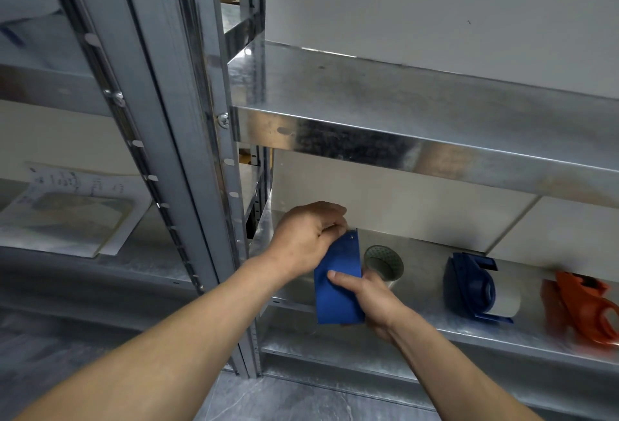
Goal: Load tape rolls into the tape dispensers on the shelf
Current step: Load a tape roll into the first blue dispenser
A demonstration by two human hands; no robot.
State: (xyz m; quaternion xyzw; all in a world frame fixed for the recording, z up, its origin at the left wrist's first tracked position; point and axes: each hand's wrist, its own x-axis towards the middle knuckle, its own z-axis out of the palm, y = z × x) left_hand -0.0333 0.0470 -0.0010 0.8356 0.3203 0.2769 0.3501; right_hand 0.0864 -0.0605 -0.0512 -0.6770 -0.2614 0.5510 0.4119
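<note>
I hold a blue tape dispenser (338, 286) upright over the left end of the lower metal shelf (435, 330). My left hand (306, 239) pinches its top edge. My right hand (371, 300) grips its lower side, thumb on the blue face. A clear tape roll (383, 263) sits just behind the dispenser, against my right hand's fingers; whether it is mounted I cannot tell. To the right lies a second blue dispenser (475, 288) with a whitish roll in it. An orange dispenser (582, 306) lies at the far right.
A bare metal shelf (418, 139) runs just above my hands. Steel uprights (214, 152) stand at the left of the bay. In the neighbouring bay, papers (67, 209) lie on a shelf. Below is grey floor (284, 400).
</note>
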